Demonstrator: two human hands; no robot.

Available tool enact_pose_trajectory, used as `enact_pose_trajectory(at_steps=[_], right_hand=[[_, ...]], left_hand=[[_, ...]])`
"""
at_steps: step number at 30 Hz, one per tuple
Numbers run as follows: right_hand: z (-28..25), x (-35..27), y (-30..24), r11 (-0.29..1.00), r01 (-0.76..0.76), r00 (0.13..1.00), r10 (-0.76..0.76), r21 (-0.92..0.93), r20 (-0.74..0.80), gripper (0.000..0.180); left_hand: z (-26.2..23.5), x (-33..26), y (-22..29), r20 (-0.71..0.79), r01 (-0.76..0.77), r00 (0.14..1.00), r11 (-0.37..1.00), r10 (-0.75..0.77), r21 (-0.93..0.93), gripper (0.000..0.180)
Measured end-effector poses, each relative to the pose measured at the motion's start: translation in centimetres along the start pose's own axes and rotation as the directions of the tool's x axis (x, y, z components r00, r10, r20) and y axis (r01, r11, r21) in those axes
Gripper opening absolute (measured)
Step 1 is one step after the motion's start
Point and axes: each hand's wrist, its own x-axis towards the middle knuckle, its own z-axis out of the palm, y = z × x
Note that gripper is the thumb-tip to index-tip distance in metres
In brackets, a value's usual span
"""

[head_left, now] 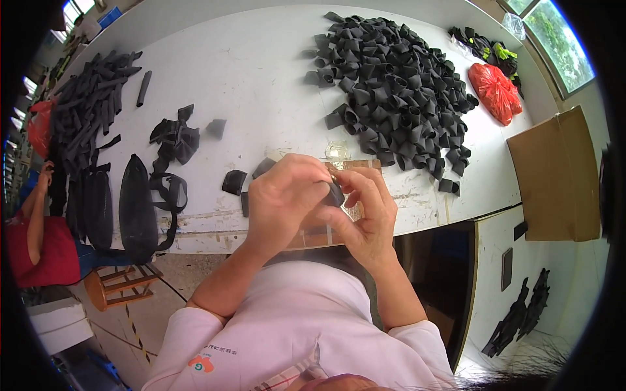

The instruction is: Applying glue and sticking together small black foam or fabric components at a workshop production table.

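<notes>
L hand & R hand both pinch a small, curved, dark piece, fingers narrow, on wearer's side of loop pile, matte black, open-ended. Crinkly red bag R of pile.

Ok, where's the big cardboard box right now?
The cardboard box is at the right side of the head view, just below and right of a red plastic bag.

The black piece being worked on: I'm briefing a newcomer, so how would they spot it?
Find the white table, then the middle of its near edge. The black piece is between the left hand and the right hand; unlike those in the big black heap, it is held.
</notes>
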Motion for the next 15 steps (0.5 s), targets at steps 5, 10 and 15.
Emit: enact_pose_trajectory(at_steps=[5, 10, 15], right_hand=[[0.5, 0.5, -0.6, 0.998, 0.032, 0.996, -0.037, -0.056, -0.081, 0.018], [0.5, 0.2, 0.4, 0.988, 0.100, 0.994, -0.105, -0.116, -0.036, 0.014], [1.2, -0.4, 1.1, 0.989, 0.133, 0.985, -0.140, -0.070, -0.098, 0.014]], left_hand=[[0.1, -0.1, 0.5, -0.129, 0.197, 0.895, 0.637, -0.428, -0.745, 0.007], [0.0, -1.2, -0.4, -0.099, 0.211, 0.881, 0.571, -0.463, -0.794, 0.008], [0.1, -1.9, -0.9, -0.151, 0.235, 0.889, 0.713, -0.433, -0.660, 0.007]])
